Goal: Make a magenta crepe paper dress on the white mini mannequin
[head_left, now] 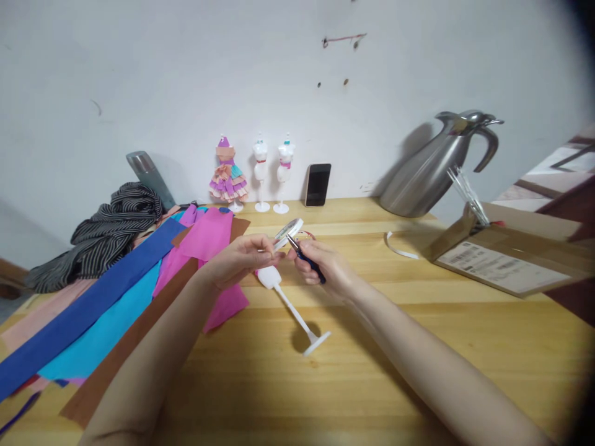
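Observation:
My left hand is closed, its fingertips pinching what looks like a roll of white tape, tilted above the table. My right hand grips small scissors with dark blue handles. Their metal tip points left and meets the edge of the roll. Below both hands a small white dress-form mannequin lies on the table, its round base toward me. Its upper part is hidden behind my left hand. A thin red-and-white item shows just behind the scissors.
Coloured crepe strips and a striped cloth cover the left. Along the wall stand a ruffled paper dress on a form, two white mannequins, a phone and a steel jug. A cardboard box sits right, near a white strip.

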A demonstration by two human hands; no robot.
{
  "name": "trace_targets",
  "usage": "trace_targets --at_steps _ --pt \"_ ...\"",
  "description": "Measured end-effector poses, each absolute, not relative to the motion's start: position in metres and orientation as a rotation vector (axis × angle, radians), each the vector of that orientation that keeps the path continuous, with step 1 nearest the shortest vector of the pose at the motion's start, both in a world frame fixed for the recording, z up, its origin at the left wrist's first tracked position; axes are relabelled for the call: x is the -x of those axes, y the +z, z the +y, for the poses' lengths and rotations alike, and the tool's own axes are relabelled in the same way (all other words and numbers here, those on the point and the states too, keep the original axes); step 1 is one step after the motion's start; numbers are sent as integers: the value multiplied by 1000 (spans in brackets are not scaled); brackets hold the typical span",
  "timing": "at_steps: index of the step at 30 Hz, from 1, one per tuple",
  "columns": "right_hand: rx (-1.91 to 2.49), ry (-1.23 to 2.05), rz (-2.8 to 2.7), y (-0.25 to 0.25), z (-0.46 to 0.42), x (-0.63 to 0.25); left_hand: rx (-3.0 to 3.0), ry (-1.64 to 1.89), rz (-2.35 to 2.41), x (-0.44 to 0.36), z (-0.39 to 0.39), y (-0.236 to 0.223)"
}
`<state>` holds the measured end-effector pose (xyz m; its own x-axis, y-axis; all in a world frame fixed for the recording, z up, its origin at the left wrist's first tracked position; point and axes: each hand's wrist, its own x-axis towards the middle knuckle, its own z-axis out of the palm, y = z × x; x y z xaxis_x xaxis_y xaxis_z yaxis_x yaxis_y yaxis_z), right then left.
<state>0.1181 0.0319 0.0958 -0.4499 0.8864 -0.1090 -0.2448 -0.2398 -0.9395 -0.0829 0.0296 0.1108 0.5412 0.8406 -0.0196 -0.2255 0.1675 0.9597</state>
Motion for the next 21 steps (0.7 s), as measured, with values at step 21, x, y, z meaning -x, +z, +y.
trace_targets --at_steps 21 --pt "869 1843 -1242 89 40 -123 -1308 774 720 88 23 123"
